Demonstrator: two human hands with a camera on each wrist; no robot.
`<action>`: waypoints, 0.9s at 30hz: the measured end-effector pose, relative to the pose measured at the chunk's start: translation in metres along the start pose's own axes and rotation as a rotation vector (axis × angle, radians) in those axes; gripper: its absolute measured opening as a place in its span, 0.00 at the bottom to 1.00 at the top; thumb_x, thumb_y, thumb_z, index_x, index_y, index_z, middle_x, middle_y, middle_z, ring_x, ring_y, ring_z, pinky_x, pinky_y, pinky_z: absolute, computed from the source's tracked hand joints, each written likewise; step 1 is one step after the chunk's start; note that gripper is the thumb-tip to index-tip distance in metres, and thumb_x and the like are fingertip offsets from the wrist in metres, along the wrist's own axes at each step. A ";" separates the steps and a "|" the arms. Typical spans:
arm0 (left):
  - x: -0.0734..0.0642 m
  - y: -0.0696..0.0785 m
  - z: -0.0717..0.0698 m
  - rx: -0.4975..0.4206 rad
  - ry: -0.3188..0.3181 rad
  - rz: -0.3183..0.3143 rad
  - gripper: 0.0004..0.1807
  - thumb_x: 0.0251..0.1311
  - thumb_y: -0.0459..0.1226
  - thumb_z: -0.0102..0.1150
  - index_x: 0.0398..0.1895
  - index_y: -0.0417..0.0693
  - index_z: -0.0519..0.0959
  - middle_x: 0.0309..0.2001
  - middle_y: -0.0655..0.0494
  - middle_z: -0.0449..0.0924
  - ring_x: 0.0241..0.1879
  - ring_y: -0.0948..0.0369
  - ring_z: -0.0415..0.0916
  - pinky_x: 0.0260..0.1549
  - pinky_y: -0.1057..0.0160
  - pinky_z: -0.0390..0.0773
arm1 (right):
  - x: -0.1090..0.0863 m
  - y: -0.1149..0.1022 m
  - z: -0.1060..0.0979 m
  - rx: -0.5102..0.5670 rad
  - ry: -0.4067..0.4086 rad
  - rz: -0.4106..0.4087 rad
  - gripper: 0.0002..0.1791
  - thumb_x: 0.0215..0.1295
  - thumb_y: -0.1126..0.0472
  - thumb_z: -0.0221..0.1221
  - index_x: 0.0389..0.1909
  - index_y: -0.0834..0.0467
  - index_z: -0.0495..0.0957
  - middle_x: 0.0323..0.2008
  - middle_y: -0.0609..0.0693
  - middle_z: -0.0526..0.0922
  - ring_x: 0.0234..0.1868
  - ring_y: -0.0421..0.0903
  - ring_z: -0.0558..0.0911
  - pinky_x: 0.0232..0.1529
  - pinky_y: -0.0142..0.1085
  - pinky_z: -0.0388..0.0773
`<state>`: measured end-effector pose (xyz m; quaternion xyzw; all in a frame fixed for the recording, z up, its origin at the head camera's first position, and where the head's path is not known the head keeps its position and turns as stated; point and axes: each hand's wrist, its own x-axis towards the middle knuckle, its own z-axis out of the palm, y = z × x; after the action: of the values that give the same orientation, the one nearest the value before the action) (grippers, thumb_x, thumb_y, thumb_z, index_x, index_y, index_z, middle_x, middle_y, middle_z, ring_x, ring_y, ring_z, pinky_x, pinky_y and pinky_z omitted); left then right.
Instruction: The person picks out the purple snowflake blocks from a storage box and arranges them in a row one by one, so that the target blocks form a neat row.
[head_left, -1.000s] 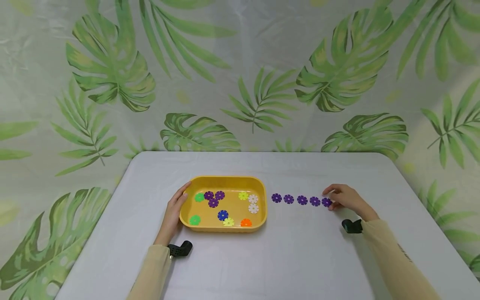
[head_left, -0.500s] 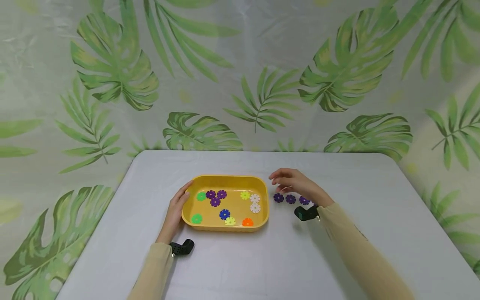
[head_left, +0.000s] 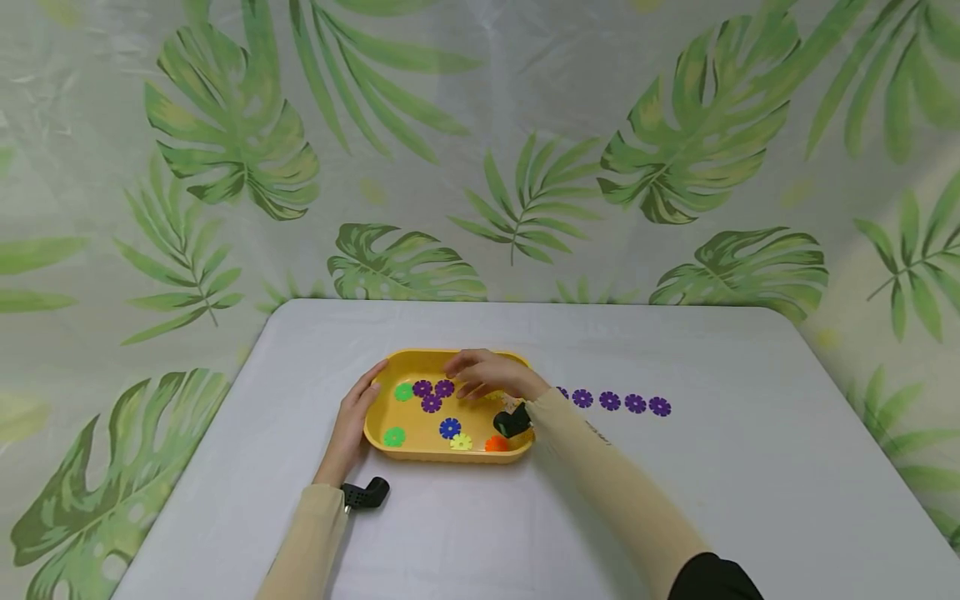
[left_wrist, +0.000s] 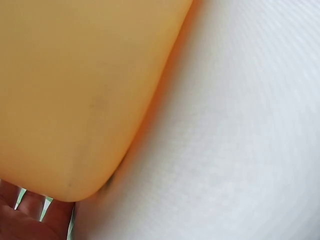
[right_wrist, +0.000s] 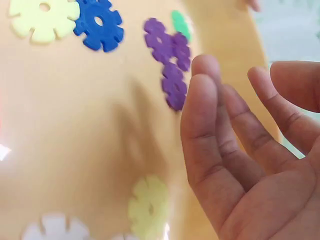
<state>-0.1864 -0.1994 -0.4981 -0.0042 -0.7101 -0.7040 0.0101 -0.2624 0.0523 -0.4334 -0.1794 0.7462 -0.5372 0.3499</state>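
A yellow tray (head_left: 442,457) stands on the table with flower-shaped plastic discs in it. My left hand (head_left: 348,423) holds the tray at its left end, fingers along the outer wall at the far corner; in the left wrist view some fingers (left_wrist: 57,217) show beside the wall. Over the tray's right half hovers my right hand (head_left: 491,375), its fingers loosely bent with nothing between them. Just beyond its fingertips lie three purple discs (right_wrist: 173,86), grouped together. A blue disc (head_left: 450,428) touches a yellow one (head_left: 461,442). The forearm and hand partly cover the white discs (right_wrist: 55,229).
Right of the tray, several purple discs (head_left: 609,401) form a row on the white table (head_left: 720,467); the right sleeve hides part of its left end. Green discs (head_left: 394,437) lie at the tray's left, an orange disc (head_left: 497,444) near its front right. A leaf-print cloth (head_left: 517,208) hangs behind.
My right hand has let go of the purple disc at the row's right end and moved left, over the tray. The left hand stays on the tray.
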 end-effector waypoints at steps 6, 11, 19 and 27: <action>0.000 0.001 0.000 0.002 -0.001 -0.002 0.23 0.75 0.43 0.40 0.71 0.52 0.63 0.71 0.57 0.57 0.71 0.61 0.49 0.69 0.59 0.50 | 0.014 -0.005 0.019 -0.104 0.020 0.058 0.21 0.67 0.68 0.48 0.61 0.66 0.69 0.59 0.60 0.72 0.45 0.56 0.79 0.48 0.42 0.79; -0.001 0.002 0.001 -0.006 -0.008 0.014 0.24 0.75 0.42 0.39 0.71 0.50 0.63 0.71 0.55 0.57 0.71 0.59 0.49 0.69 0.58 0.50 | 0.019 -0.005 0.026 -0.196 0.030 0.067 0.21 0.64 0.73 0.46 0.58 0.68 0.71 0.52 0.60 0.75 0.38 0.53 0.79 0.46 0.41 0.80; -0.001 0.002 0.000 0.006 -0.008 0.015 0.23 0.75 0.42 0.38 0.71 0.51 0.63 0.71 0.57 0.57 0.71 0.61 0.48 0.69 0.59 0.49 | 0.019 -0.003 0.029 -0.223 0.029 0.072 0.16 0.62 0.77 0.47 0.50 0.70 0.75 0.39 0.60 0.79 0.29 0.51 0.80 0.38 0.40 0.83; -0.001 0.002 0.000 -0.010 -0.008 0.015 0.24 0.75 0.42 0.38 0.71 0.50 0.62 0.71 0.56 0.56 0.71 0.60 0.47 0.69 0.58 0.48 | 0.016 0.001 0.026 -0.263 0.051 0.055 0.11 0.62 0.75 0.51 0.43 0.68 0.77 0.24 0.52 0.75 0.18 0.42 0.73 0.22 0.28 0.75</action>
<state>-0.1853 -0.1997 -0.4964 -0.0124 -0.7066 -0.7074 0.0125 -0.2547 0.0250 -0.4443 -0.1895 0.8234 -0.4295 0.3189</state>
